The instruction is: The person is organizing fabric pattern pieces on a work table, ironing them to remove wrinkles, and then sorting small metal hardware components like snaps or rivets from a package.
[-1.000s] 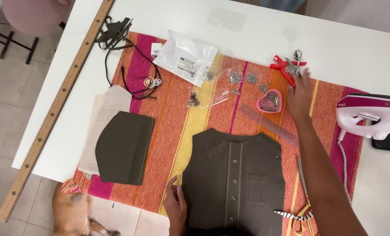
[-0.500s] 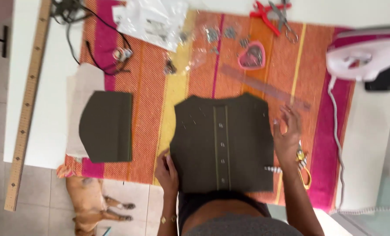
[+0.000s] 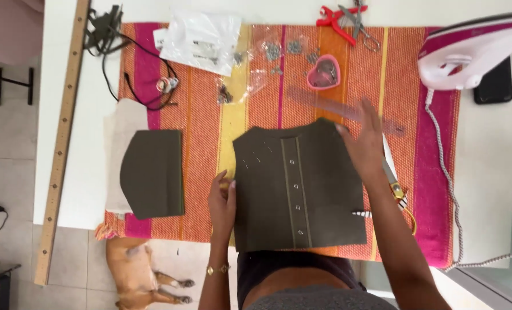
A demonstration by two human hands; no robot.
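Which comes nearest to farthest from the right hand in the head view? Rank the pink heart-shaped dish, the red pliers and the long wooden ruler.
Measured from the right hand, which rests on the dark green fabric panel's upper right corner:
1. Pink heart-shaped dish, just above the hand.
2. Red pliers, at the top edge, beyond the dish.
3. Long wooden ruler, along the far left table edge.

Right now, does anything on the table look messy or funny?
A few things. Small metal snaps lie scattered loose on the striped cloth near the pink heart dish. The long wooden ruler hangs off the table edge toward the floor. The dark fabric piece under both hands lies flat and neat.
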